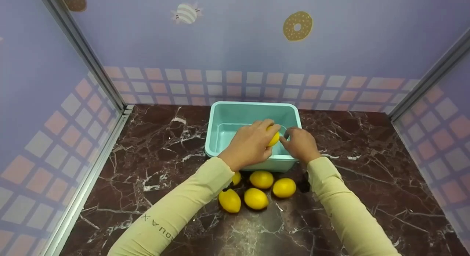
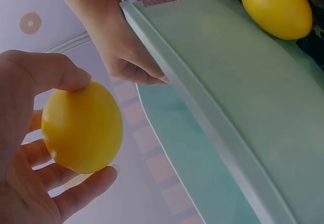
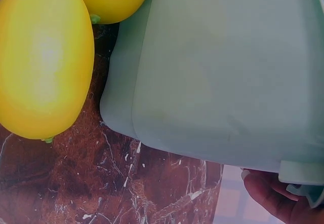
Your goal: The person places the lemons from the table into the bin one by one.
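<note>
My left hand (image 1: 248,143) holds a yellow lemon (image 1: 274,138) above the light green plastic bin (image 1: 209,134). In the left wrist view, the thumb presses one side of this lemon (image 2: 83,127) and the fingers curl round the other. My right hand (image 1: 303,144) grips the bin at its right front corner. In the right wrist view, curled fingers (image 3: 271,196) show under the rim; the rest of that hand is out of frame. Several lemons (image 1: 256,199) lie on the tabletop in front of the bin, one partly hidden by the left forearm.
The bin stands on a dark red marbled tabletop (image 1: 165,145), near the back wall (image 1: 235,39). Side panels with metal edge strips (image 1: 86,171) flank the table. The part of the bin's interior in sight in the head view holds nothing.
</note>
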### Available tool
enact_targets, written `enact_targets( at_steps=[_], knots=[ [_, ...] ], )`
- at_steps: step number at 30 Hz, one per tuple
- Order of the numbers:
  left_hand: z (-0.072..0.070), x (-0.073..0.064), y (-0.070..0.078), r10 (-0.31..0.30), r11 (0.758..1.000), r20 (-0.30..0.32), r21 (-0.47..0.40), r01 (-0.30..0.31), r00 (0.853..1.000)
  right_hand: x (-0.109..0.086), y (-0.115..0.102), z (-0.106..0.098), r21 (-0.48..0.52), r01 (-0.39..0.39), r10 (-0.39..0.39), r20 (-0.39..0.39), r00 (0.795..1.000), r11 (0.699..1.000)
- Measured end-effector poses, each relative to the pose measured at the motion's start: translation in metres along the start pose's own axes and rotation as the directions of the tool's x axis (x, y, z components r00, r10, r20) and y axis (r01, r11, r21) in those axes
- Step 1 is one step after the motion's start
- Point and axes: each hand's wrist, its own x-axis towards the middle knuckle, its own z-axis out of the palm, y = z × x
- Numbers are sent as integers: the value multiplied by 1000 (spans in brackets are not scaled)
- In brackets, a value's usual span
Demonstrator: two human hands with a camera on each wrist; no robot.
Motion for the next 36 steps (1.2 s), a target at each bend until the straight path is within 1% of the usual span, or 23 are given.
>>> enact_targets(
  at_steps=[4,10,16,25,36],
  knots=[
    [-1,2,-2,-8,1000,19,-9,8,1000,0,0,0,-4,-6,6,8,1000,1000],
    [-1,5,-6,-20,1000,30,-9,20,999,0,0,0,-3,-2,2,9,1000,1000],
    [-2,8,-8,-33,999,37,-9,33,999,0,0,0,0,-18,18,18,1000,1000],
    [-1,13,-11,-33,999,34,-15,33,999,1,-1,0,-12,-29,29,23,999,1000],
    [-1,17,-14,-48,999,57,-15,49,997,0,-1,0,-7,-30,30,19,999,1000]
  ],
)
